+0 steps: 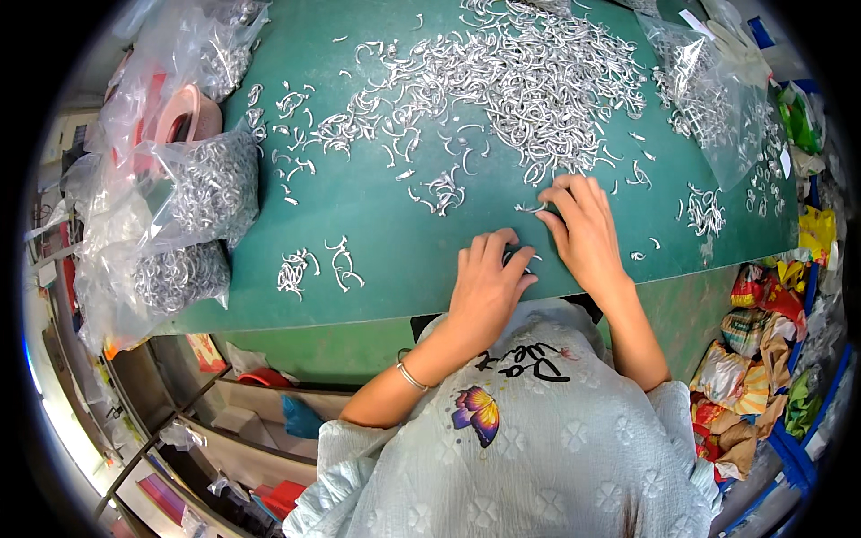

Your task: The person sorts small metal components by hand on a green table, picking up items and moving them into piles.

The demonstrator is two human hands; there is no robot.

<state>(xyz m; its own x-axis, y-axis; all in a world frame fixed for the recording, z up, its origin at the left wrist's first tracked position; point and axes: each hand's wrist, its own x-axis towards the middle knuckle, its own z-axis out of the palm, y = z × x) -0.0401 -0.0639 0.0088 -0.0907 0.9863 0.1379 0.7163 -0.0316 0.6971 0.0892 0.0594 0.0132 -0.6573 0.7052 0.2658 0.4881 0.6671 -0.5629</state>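
A large heap of small curved silvery metal pieces (547,99) spreads over the green table (395,269). At the near side of the heap, my right hand (581,224) is closed in a pinch, with one curved silvery piece (530,209) sticking out left of its thumb and fingertips. Beside it, lower and to the left, my left hand (489,278) curls above the table near its front edge. A bit of silvery metal (536,257) shows by its thumb; the curled fingers hide most of it. A small cluster of pieces (444,193) lies beyond my left hand.
Clear plastic bags (211,188) full of the same pieces stand along the left side, with a pink container (190,115) among them. Another bag (708,99) lies at the far right. Small piles (294,272) sit front left and right (705,211). Colourful packages (735,368) fill the right side below.
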